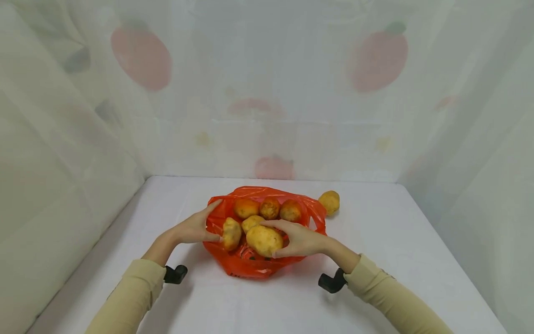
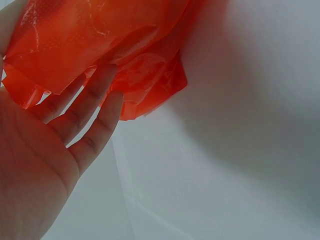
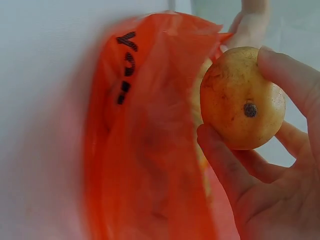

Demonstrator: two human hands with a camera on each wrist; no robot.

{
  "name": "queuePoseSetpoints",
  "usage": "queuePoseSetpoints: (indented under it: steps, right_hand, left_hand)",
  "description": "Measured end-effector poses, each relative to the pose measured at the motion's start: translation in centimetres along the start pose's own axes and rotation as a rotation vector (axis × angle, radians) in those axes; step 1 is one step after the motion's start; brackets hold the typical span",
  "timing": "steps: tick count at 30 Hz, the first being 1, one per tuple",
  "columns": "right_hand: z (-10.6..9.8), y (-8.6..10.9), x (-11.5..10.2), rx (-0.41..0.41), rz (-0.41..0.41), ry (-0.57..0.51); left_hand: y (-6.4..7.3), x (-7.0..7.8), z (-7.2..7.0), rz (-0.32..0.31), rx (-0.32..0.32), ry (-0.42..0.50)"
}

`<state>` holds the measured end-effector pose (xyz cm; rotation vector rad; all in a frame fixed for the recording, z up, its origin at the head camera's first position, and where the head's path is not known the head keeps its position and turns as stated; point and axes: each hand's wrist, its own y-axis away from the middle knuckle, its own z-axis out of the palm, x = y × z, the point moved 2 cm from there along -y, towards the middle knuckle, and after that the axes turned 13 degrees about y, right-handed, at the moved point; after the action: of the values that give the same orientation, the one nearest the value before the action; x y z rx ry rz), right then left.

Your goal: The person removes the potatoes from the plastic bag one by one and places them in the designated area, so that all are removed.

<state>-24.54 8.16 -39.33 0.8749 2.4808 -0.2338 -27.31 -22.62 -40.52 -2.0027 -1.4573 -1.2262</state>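
Observation:
A red plastic bag [image 1: 250,269] lies on the white table with its mouth spread wide. Several potatoes lie inside it, among them a lumpy potato [image 1: 231,234] near the left side. My right hand [image 1: 302,239] grips a large yellow potato [image 1: 264,241] over the bag's mouth, thumb on one side and fingers on the other. In the right wrist view that potato [image 3: 240,100] sits beside the bag's printed wall [image 3: 145,125]. My left hand [image 1: 198,227] holds the bag's left rim, its thumb beside the lumpy potato. Fingers [image 2: 95,130] lie against the red plastic [image 2: 100,40] in the left wrist view.
One loose potato [image 1: 329,203] stands outside the bag, just past its back right corner. Pale curtains [image 1: 258,83] with faded fruit prints enclose the table [image 1: 375,278] at the back and both sides. A black wrist mount [image 1: 331,282] juts from the right sleeve.

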Motion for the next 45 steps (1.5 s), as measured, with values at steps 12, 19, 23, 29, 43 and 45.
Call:
queuePoseSetpoints:
  steps: [12, 19, 23, 29, 43, 45]
  right_hand:
    - [-1.9, 0.9, 0.0, 0.034, 0.024, 0.011]
    - [-2.4, 1.5, 0.7, 0.068, 0.025, -0.003]
    - [-2.9, 2.0, 1.0, 0.089, 0.035, -0.024]
    - [-3.7, 2.8, 1.3, 0.122, 0.055, -0.064]
    - [-5.0, 4.4, 2.1, 0.164, 0.104, -0.198]
    - [-5.2, 4.7, 2.2, 0.177, 0.116, -0.192]
  left_hand:
    - [-0.2, -0.1, 0.2, -0.002, -0.005, 0.013]
    - [-0.3, -0.4, 0.2, 0.0, -0.003, 0.013]
    - [-0.4, -0.5, 0.2, 0.006, 0.0, 0.011]
    - [-0.5, -0.6, 0.1, -0.013, 0.0, 0.003]
    - [-0.3, -0.5, -0.2, -0.018, 0.004, -0.001]
    - [-0.3, -0.4, -0.2, -0.02, 0.006, 0.003]
